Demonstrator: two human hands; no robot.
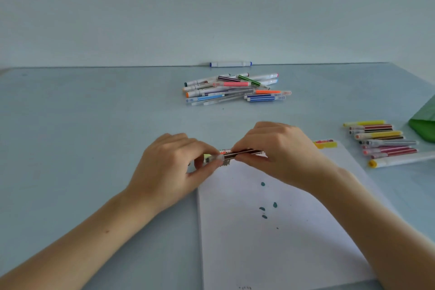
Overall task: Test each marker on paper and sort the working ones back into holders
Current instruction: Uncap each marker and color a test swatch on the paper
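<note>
Both hands hold one dark striped marker (242, 152) w/ clear cap, horizontal, just above the top-left corner of the paper (270, 231). Left hand (171, 169) pinches the cap end btwn thumb & fingers; right hand (277, 150) grips the barrel, fingers curled round it. Whether cap is on or partly off: can't tell.

Paper lies on the light blue surface (82, 136), near edge at bottom of view, a few teal dots (263, 209) mid-sheet. Yellow item (326, 143) touches the paper's top-right corner.

Loose pile of markers (235, 89) sits well beyond the hands, centre; bare surface btwn pile & hands. White marker w/ blue ends (230, 64) lies along the far edge by the wall. Row of markers (383, 141) at right, near the paper, beside a green bag (423, 125) at the frame's right edge. Wide bare stretch left of the left arm.
</note>
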